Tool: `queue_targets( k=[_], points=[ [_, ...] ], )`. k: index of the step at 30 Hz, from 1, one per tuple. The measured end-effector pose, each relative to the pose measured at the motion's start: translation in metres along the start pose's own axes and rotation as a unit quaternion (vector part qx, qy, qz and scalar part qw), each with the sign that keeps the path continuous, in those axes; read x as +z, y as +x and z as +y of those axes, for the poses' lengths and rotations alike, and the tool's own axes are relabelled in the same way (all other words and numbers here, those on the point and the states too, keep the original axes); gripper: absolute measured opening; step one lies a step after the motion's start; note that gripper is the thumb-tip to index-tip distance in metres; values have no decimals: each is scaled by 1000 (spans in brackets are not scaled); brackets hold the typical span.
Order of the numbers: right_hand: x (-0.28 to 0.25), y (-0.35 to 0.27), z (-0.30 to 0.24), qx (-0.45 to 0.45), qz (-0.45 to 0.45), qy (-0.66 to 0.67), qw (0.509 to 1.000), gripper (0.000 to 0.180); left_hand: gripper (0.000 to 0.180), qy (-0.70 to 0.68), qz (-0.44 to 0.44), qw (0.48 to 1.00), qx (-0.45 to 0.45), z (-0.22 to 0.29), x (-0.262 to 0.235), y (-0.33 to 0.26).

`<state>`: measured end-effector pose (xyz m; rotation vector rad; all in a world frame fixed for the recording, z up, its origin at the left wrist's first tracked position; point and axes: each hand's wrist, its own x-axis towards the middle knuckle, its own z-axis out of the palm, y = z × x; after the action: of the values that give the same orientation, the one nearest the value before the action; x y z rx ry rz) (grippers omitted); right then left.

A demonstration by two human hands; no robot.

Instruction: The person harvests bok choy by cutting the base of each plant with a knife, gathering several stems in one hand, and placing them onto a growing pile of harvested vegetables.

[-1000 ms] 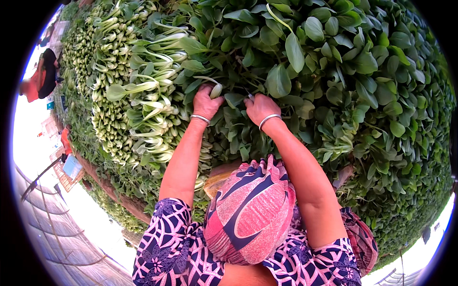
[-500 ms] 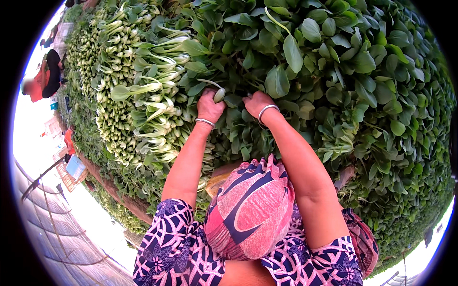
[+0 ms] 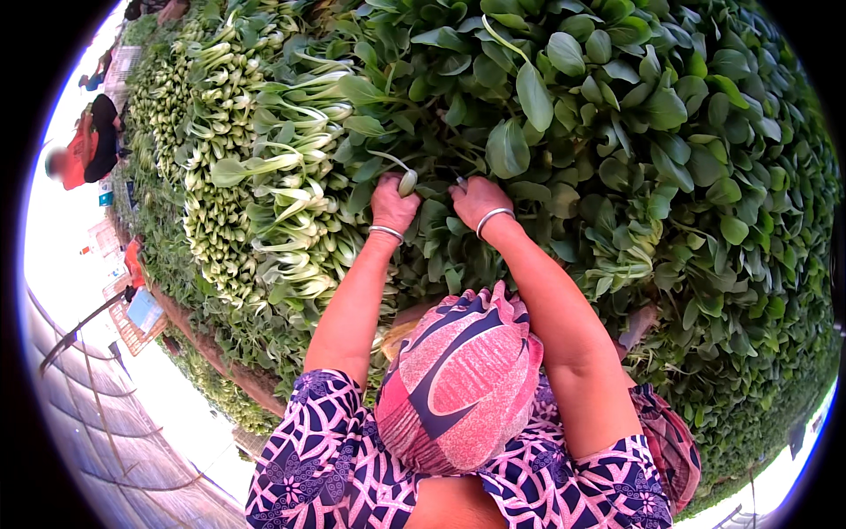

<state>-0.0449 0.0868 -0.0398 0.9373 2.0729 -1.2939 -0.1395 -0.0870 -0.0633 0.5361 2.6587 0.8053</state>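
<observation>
Among the dark green leaves of the standing bok choy (image 3: 564, 189), both of my hands work close together. My left hand (image 3: 394, 204) is closed low in the plants, and a bok choy leaf (image 3: 407, 183) with a thin pale stem curves out by its thumb. The foliage hides most of what it grips. A short gap to the right, my right hand (image 3: 481, 203) is closed as well. A small pale, shiny tip (image 3: 461, 182) shows at its fingers; the rest of that thing is hidden. Each wrist wears a silver bangle.
Picked bok choy (image 3: 295, 198) lie in rows on the left, white stems showing. A long-stemmed leaf (image 3: 533, 97) stands out ahead of my right hand. At the far left are a person in red (image 3: 75, 159) and a crate (image 3: 137, 326). A patterned head covering (image 3: 463, 379) fills the lower middle.
My right hand has turned slightly and come a little nearer, baring the pale tip at its fingers. My left hand is slightly lower, still closed among the leaves. The whole view has shifted a little.
</observation>
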Motion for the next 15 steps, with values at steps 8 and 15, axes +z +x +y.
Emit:
queue_targets(
  k=[8, 15],
  points=[
    [-10, -2, -20, 34, -25, -66, 997, 41, 29, -1, 4, 1000, 1, 0, 0, -2],
    [-15, -12, -16, 16, -42, -86, 995, 39, 32, -28, 27, 999, 35, 19, -19, -14]
  ],
)
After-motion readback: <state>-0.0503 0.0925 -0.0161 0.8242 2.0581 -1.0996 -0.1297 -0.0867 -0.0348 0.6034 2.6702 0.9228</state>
